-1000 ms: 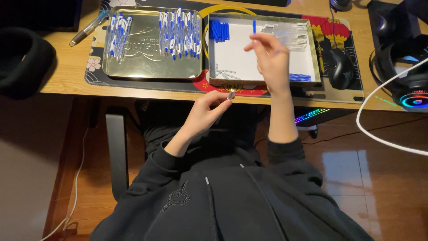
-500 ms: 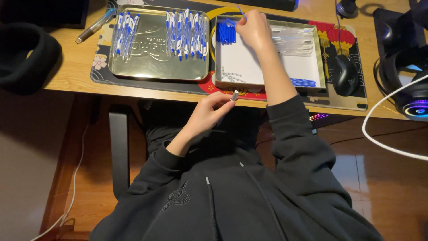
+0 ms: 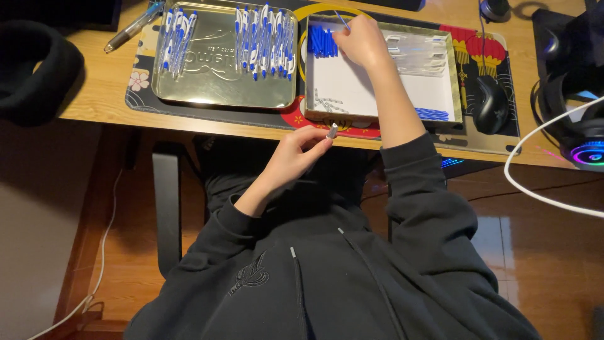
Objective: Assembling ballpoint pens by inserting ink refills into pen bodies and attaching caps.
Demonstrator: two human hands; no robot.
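My left hand (image 3: 301, 151) hovers just in front of the desk edge, pinching a small grey pen tip piece (image 3: 332, 131) between thumb and fingers. My right hand (image 3: 360, 41) is inside the white shallow box (image 3: 377, 94), over its far left corner beside a pile of blue pen parts (image 3: 321, 40). It holds a thin blue refill (image 3: 341, 20) that sticks up from the fingers. Clear pen barrels (image 3: 420, 53) lie at the box's far right, small springs (image 3: 327, 102) near its front left, and a few blue refills (image 3: 431, 114) at front right.
A gold metal tray (image 3: 214, 75) to the left holds two groups of assembled blue and white pens (image 3: 264, 38). A loose pen (image 3: 129, 26) lies at far left. A black mouse (image 3: 489, 103) and headphones (image 3: 582, 138) with a white cable are on the right. A black round object (image 3: 31, 69) sits left.
My right hand moved left across the white box, from the clear barrels to the blue parts pile at the far left corner. My left hand stayed at the desk edge with the small piece.
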